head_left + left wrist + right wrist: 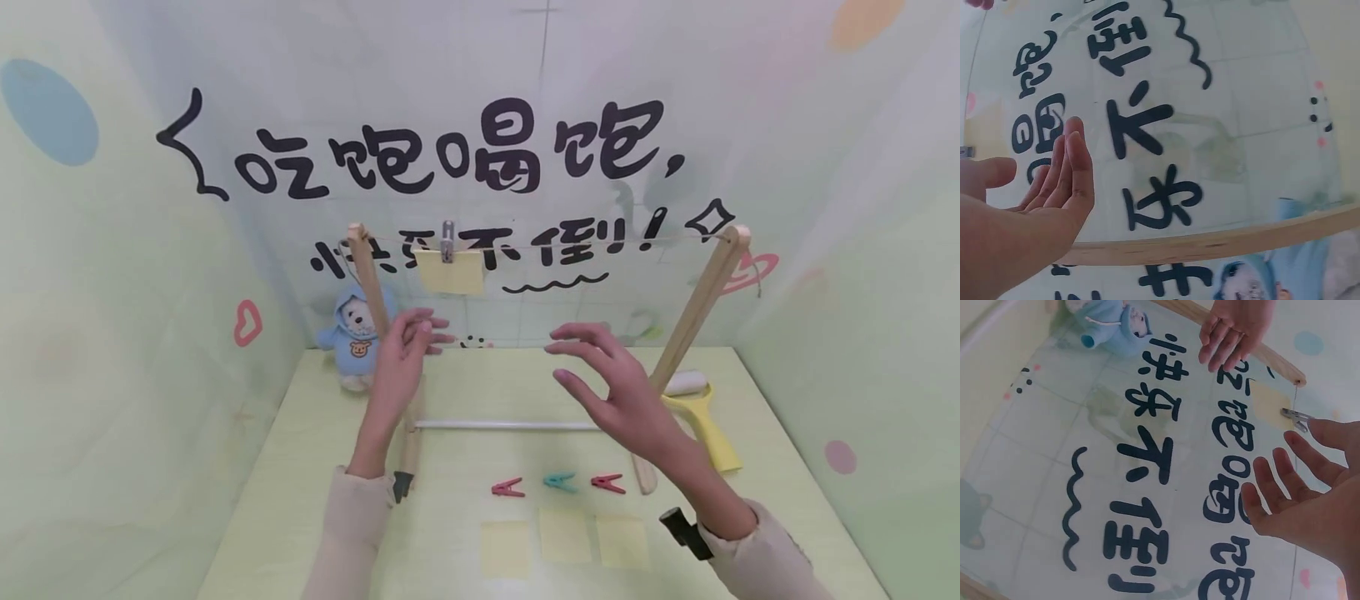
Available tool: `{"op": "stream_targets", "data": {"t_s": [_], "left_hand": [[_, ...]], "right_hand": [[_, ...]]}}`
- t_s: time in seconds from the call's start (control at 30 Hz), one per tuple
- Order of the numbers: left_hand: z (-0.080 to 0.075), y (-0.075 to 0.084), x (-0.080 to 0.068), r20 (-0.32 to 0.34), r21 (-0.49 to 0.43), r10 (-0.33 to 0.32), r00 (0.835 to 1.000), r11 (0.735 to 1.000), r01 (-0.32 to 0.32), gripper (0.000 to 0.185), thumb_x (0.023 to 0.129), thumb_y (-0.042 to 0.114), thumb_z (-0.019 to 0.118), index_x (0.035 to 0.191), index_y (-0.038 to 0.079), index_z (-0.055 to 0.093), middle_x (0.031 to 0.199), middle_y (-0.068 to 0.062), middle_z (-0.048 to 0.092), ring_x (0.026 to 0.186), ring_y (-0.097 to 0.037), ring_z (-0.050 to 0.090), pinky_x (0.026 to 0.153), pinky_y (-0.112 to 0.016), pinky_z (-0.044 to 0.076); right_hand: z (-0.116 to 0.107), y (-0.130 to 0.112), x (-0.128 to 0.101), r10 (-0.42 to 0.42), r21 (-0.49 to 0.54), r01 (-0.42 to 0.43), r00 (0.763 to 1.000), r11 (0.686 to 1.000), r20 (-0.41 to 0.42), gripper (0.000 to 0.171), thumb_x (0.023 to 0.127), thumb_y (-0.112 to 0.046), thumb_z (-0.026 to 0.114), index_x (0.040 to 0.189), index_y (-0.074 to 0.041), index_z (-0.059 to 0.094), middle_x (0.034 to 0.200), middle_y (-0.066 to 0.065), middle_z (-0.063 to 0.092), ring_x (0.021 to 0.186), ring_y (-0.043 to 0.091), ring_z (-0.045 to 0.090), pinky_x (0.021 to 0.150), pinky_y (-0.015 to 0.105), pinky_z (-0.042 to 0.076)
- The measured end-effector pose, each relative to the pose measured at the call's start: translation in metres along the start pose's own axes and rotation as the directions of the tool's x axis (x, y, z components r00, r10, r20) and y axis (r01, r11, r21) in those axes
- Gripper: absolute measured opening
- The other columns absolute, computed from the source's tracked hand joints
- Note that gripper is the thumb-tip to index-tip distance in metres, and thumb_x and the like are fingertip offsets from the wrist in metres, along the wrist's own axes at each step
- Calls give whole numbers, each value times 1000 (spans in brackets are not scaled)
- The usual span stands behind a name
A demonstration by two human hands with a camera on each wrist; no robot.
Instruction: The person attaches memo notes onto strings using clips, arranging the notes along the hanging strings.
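A small wooden rack with two slanted posts (369, 283) (697, 308) carries a thin string (585, 243). A yellow note (450, 272) hangs from the string under a grey clip (447, 241). My left hand (408, 346) hovers open just below that note, in front of the left post, holding nothing. My right hand (611, 387) is raised open over the table's middle, fingers spread, also empty. Three clothespins lie on the table: red (507, 488), teal (559, 481), red (607, 482). Three yellow notes (564, 537) lie in a row nearer to me.
A blue-hooded plush bear (355, 337) sits at the back left by the post. A yellow-handled lint roller (701, 412) lies at the right. A white rod (510, 425) joins the rack's feet. Walls close in on three sides of the green table (300, 467).
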State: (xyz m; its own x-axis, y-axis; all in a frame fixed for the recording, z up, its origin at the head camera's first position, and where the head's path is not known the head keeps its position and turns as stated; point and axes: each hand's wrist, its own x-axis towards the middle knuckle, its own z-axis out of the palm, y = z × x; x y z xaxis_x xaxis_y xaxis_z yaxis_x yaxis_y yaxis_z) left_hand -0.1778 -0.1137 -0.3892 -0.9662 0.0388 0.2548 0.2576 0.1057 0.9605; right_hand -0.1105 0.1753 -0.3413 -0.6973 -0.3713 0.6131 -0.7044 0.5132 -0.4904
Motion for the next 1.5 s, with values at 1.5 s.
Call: {"op": "stream_targets", "data": {"t_s": [1.5], "left_hand": [[60,-173,-155,300,575,-299,906,814,78,29,77,17,84,99,13,65,107,2,51,95,-11,43,82,-27,45]], "right_hand": [[181,97,-160,158,-376,-32,938,926,308,28,76,-14,87,98,-13,71,107,1,63,105,23,56,89,48,51]]}}
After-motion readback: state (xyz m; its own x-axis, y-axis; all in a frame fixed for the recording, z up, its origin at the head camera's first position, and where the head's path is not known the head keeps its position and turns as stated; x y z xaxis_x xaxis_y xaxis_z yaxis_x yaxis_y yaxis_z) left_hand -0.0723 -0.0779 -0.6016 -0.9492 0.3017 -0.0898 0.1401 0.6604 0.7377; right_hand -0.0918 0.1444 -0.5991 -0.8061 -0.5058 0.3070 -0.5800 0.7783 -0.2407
